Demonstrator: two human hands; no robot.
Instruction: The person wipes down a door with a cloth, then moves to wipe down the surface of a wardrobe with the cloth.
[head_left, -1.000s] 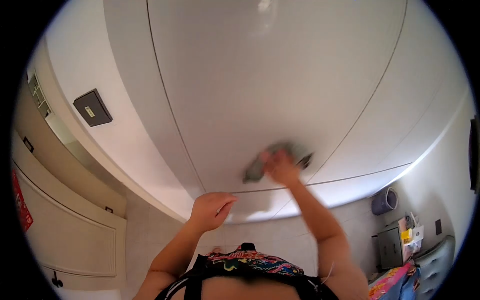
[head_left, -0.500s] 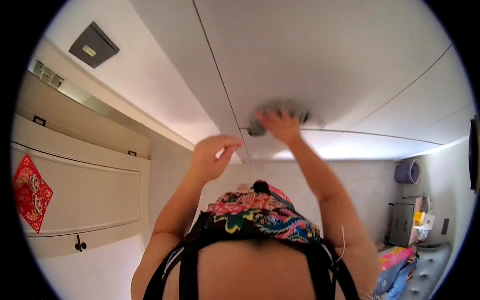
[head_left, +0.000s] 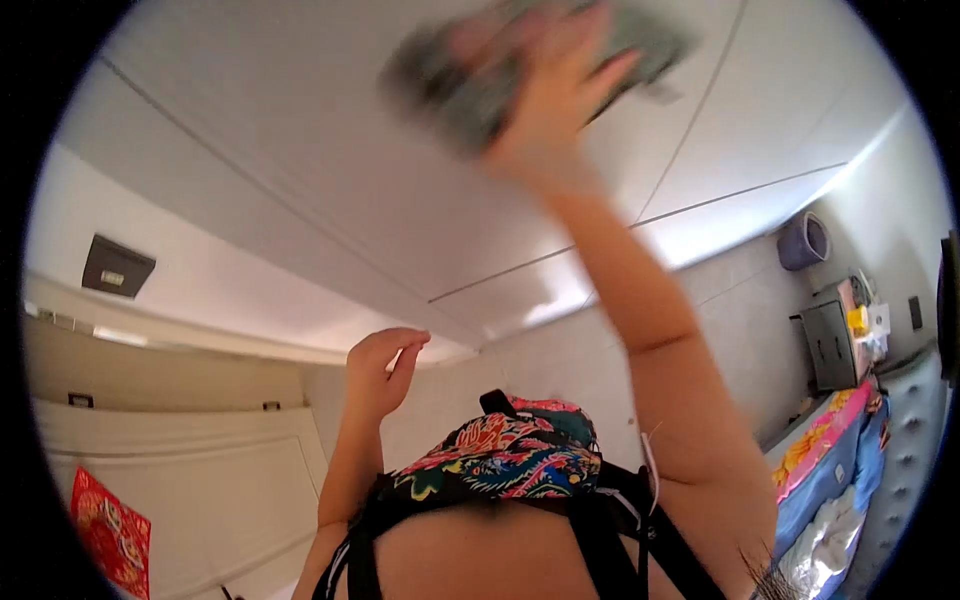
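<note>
High in the view, my right hand (head_left: 555, 105) presses a grey-green cloth (head_left: 465, 100) against a large white panel (head_left: 330, 130). The cloth is blurred and spreads out on both sides of the hand; its fingers are partly smeared by motion. Lower and to the left, my left hand (head_left: 385, 365) hangs in the air near the panel's edge. Nothing is in it; the fingers are loosely bent, with a gap to the thumb.
Dark seams (head_left: 640, 222) cross the panel. A dark switch plate (head_left: 118, 266) is at left, above a cream door (head_left: 230, 480) with a red decoration (head_left: 110, 530). At right stand a purple bin (head_left: 803, 242), a grey cabinet (head_left: 832, 340) and a bed with a tufted headboard (head_left: 905, 460).
My right hand has swept the cloth upward along the panel, with the arm stretched further. My left hand has shifted slightly down and left in view. The camera view has tilted.
</note>
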